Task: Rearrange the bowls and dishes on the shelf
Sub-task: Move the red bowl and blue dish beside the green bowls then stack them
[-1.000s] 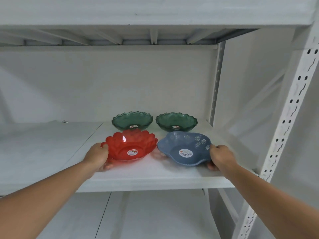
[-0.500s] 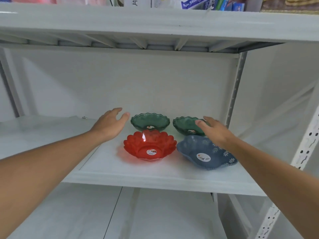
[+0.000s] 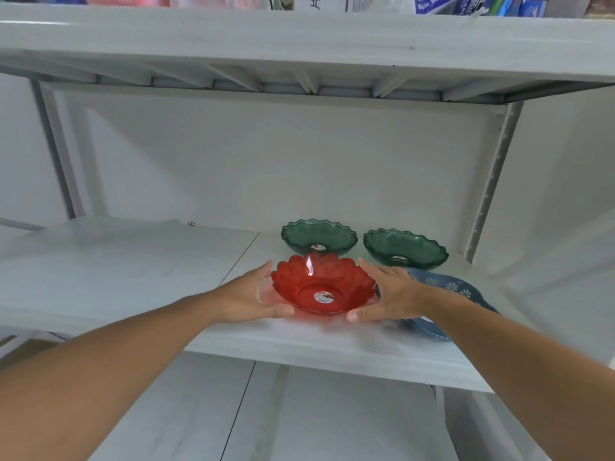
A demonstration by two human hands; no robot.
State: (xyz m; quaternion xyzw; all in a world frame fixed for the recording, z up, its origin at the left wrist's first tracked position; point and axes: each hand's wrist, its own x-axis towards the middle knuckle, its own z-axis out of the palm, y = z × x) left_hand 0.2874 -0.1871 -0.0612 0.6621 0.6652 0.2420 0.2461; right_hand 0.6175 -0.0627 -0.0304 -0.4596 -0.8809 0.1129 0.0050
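Observation:
A red scalloped bowl (image 3: 321, 283) sits near the front of the white shelf (image 3: 133, 271). My left hand (image 3: 253, 294) cups its left side, thumb under the front rim. My right hand (image 3: 387, 292) cups its right side. Both hands touch the bowl. Behind it stand two green wavy-rimmed bowls, one on the left (image 3: 318, 235) and one on the right (image 3: 405, 247). A blue flower-patterned dish (image 3: 459, 291) lies to the right, partly hidden by my right forearm.
The shelf's left half (image 3: 100, 261) is bare. A shelf board (image 3: 299, 41) hangs overhead with packages on top. A perforated upright post (image 3: 492, 184) stands at the back right. A lower shelf (image 3: 299, 410) lies below.
Both hands came back from the green bowls at the rear and closed around the red bowl's sides. The view tilted upward.

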